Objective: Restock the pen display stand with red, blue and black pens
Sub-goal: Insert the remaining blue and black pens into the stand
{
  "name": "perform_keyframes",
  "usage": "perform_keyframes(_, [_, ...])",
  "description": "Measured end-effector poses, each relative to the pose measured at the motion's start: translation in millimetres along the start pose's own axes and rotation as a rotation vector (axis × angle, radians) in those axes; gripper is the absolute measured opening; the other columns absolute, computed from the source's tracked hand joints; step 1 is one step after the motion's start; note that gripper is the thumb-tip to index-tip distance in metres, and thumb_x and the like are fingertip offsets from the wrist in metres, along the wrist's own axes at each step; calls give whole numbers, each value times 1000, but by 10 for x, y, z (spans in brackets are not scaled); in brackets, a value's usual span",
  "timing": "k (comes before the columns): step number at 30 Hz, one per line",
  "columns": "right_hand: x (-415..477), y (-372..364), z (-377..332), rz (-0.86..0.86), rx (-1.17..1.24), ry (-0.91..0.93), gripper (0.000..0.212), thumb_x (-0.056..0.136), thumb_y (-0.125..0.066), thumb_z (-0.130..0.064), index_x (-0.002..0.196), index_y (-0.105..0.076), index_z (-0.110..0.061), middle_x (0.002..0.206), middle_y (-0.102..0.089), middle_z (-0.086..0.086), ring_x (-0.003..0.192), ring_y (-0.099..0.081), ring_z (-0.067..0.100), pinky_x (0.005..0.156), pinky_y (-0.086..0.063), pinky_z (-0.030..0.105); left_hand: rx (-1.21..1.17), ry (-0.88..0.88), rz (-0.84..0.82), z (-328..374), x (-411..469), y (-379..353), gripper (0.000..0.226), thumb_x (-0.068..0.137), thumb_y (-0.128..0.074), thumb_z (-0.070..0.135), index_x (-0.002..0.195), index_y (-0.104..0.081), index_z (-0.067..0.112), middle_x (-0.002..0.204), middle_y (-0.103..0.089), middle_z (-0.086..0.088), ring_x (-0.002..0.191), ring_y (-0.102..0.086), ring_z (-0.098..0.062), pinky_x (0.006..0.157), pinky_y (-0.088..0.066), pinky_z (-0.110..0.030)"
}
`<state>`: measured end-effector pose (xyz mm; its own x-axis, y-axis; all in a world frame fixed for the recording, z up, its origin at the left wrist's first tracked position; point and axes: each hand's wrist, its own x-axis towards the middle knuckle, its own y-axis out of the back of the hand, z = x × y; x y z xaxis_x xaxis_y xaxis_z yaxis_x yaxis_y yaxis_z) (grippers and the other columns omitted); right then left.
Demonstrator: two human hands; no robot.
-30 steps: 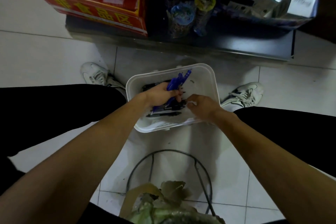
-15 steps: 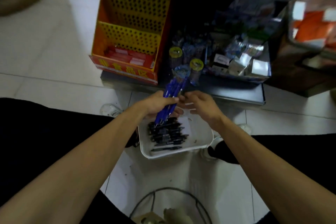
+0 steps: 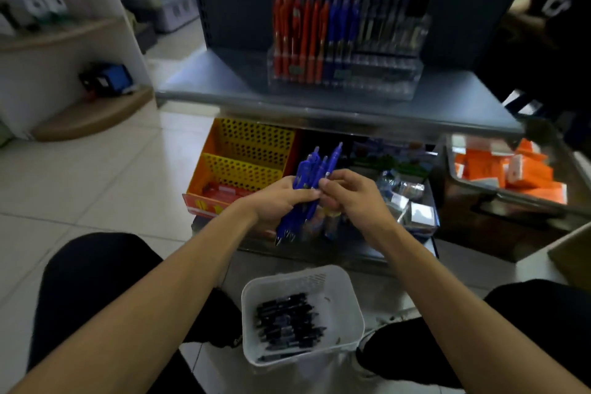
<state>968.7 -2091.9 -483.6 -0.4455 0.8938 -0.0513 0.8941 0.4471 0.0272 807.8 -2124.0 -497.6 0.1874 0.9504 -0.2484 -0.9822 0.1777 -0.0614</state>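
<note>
Pen restock: blue batch in hand, black batch pending.

Left hand (image 3: 275, 201) wrapped around a bundle of blue pens (image 3: 307, 192), held low in front of the shelf; right hand (image 3: 348, 192) pinching one pen of that bundle. Display stand (image 3: 345, 73) on the shelf above: red and blue rows part filled, right-hand slots apparently bare. White bin (image 3: 351, 297) on the floor holds black pens (image 3: 287, 323), not yet loaded.

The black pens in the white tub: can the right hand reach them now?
Probably yes: the black pens lie uncovered in the open white tub, below the right hand, which first must release the blue pens.
</note>
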Motion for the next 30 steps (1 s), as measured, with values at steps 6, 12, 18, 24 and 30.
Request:
perform_keyframes(6, [128,93,-457,24,-120,141,12,94,-60,-13,99,-71,-11,89,-73,6,75,-66,9,65,-53,21,-142,-145,41,361,13,-70,36,94,-56,19,127,-56,4,123,-61,-27,115,-60,-39,100,-47,-50])
perform_keyframes(12, [404,232,-797,12,-241,209,16,95,-59,-17,99,-71,-8,94,-74,10,80,-69,12,70,-55,23,-177,-253,107,677,201,-39,25,99,-46,22,112,-62,8,98,-72,-17,82,-72,-25,70,-60,-35])
perform_keyframes(18, [786,333,-867,76,-271,232,14,94,-62,-23,98,-72,-13,90,-74,4,82,-69,10,74,-55,23,-119,-279,126,920,609,81,32,99,-46,29,120,-60,10,104,-72,-17,92,-70,-33,81,-58,-45])
perform_keyframes(24, [1192,429,-937,148,-260,304,12,93,-63,-23,96,-74,-19,87,-75,4,82,-70,14,71,-57,27,-182,-369,107,1151,980,223,29,101,-44,21,122,-61,12,106,-72,-15,96,-70,-30,80,-59,-40])
perform_keyframes(30, [1451,419,-1021,147,-278,378,12,93,-62,-17,90,-73,-16,79,-73,0,74,-70,7,65,-56,21,-296,-408,98,1264,1172,426,32,102,-40,20,130,-55,17,103,-73,-13,94,-71,-25,77,-59,-36])
